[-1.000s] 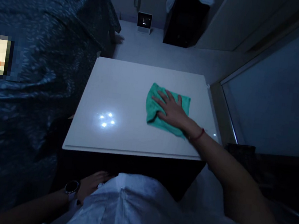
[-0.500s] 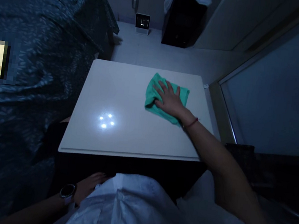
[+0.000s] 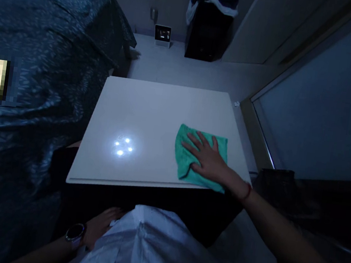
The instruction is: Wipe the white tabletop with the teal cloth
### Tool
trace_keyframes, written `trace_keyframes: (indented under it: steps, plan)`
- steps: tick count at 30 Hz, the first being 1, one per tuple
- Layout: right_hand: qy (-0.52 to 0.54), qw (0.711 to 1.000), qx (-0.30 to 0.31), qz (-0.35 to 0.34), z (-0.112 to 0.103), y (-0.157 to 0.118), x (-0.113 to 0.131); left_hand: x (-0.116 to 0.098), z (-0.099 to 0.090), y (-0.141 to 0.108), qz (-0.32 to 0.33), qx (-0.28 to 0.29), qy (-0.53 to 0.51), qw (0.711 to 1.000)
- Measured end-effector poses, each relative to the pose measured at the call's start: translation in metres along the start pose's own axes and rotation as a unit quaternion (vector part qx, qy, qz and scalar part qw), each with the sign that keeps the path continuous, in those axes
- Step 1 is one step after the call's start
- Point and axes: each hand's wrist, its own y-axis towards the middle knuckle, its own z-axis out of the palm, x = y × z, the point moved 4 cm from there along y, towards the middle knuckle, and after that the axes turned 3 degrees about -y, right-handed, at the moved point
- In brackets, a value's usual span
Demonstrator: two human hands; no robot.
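A green cloth (image 3: 184, 160) lies spread on the white tabletop (image 3: 146, 106), near its front right edge. My right hand (image 3: 209, 157) presses flat on the cloth with fingers spread, and the thumb lies by a fold. The cloth's lower edge reaches the table's front edge. Closer to my body, my left hand (image 3: 100, 225) rests at my lap beside my light shirt (image 3: 154, 245). Its fingers look stretched out and hold nothing I can see, though the dark hides part of them. A round watch (image 3: 75, 232) is on that wrist.
A bed with a patterned cover (image 3: 58, 42) stands along the left. Beyond the table, a small screen device (image 3: 162, 36) and a black cabinet (image 3: 208, 32) with fabric on top stand on the floor (image 3: 158, 64). A framed panel (image 3: 320, 116) runs along the right.
My right hand and the green cloth have slid toward me and slightly right, from the table's far half to its front edge. My left hand has barely moved. The view has tilted slightly.
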Motion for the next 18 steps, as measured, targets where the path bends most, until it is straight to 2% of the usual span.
trace_keyframes:
  steps: [2, 5, 8, 10, 13, 14, 16, 18]
  plan:
    - [-0.005, 0.999, -0.024, 0.034, -0.014, 0.041, -0.030, 0.000, 0.009, -0.001, 0.031, 0.009, 0.006, 0.999]
    - [-0.007, 0.995, -0.043, 0.093, -0.035, 0.108, -0.075, 0.005, 0.019, -0.003, 0.007, -0.073, -0.011, 0.997]
    - [-0.003, 0.987, -0.055, 0.149, -0.054, 0.163, -0.108, 0.007, 0.025, -0.004, 0.002, -0.051, -0.029, 0.998]
    - [0.006, 0.981, -0.068, 0.179, -0.062, 0.185, -0.121, 0.007, 0.023, -0.004, 0.012, -0.023, -0.045, 0.999]
    - [0.018, 0.976, -0.073, 0.204, -0.065, 0.193, -0.125, 0.006, 0.017, -0.003, 0.039, -0.034, -0.050, 0.997]
    - [0.014, 0.976, -0.070, 0.205, -0.063, 0.189, -0.122, 0.006, 0.016, -0.003, 0.039, -0.070, -0.047, 0.996]
    - [-0.004, 0.980, -0.064, 0.189, -0.055, 0.169, -0.110, 0.005, 0.019, -0.004, 0.034, -0.104, -0.041, 0.993]
    - [-0.024, 0.986, -0.064, 0.153, -0.042, 0.134, -0.092, 0.003, 0.023, -0.004, 0.032, -0.119, -0.036, 0.992]
